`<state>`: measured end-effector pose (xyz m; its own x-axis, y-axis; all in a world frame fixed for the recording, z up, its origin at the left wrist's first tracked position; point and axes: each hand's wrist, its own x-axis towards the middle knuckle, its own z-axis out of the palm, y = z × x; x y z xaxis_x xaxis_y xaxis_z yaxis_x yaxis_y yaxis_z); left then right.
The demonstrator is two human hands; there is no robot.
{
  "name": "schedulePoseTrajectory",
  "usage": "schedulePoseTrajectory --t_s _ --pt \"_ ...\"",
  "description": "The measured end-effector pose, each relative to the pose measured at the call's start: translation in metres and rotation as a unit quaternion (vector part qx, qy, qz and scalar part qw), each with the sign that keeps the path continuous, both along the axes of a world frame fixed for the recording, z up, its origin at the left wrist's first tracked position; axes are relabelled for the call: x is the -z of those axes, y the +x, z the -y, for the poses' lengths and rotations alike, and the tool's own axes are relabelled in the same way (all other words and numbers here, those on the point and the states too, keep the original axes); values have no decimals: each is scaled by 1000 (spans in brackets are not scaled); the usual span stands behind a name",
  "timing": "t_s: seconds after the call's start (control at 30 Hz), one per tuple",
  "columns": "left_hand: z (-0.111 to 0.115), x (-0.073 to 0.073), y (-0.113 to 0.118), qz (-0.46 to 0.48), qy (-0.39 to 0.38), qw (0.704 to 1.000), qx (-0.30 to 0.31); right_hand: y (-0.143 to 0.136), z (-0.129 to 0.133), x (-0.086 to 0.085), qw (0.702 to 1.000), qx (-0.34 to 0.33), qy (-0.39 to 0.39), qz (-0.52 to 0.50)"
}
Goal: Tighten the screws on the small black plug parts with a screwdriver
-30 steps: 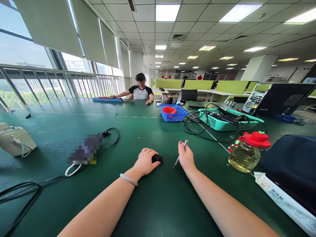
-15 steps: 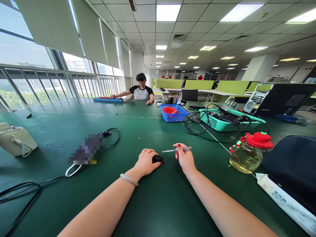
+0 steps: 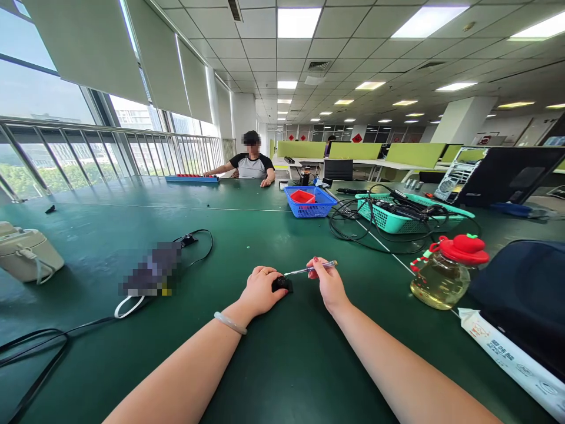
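My left hand [image 3: 260, 290] is closed around the left side of a small black object [image 3: 283, 284] on the green table [image 3: 273, 359]; its kind I cannot make out. In my right hand [image 3: 330, 285] is a thin screwdriver [image 3: 309, 270] with a clear handle, pinched between thumb and fingers. The shaft points left and slants slightly down. Its tip is at the upper edge of the black object; whether it touches I cannot tell. A pale bangle sits on my left wrist.
Right of my hands stand a red-lidded jar [image 3: 441, 277] of yellowish liquid, a dark bag [image 3: 525, 294] and a white packet [image 3: 507, 353]. Farther back are a blue basket [image 3: 311, 209] and a teal basket [image 3: 392, 222] with cables. A co-worker [image 3: 252, 165] sits across. A beige case [image 3: 26, 253] stands left.
My right hand has shifted slightly left and tilted the screwdriver, bringing its tip from a short gap to the black object's upper edge. My left hand keeps its hold.
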<state>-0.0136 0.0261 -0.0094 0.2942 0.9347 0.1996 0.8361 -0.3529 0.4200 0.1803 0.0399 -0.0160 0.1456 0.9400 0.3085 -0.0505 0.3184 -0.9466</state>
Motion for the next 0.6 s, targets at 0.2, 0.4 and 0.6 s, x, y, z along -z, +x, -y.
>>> schedulePoseTrajectory --t_s 0.2,0.4,0.6 --pt "0 -1 0 -3 0 1000 3 -1 5 -5 999 -40 11 0" --pt "0 -1 0 -8 -2 1000 2 -1 8 -9 998 -50 30 -11" --pt "0 0 -1 -11 -1 1000 6 1 7 -7 998 -49 35 -8"
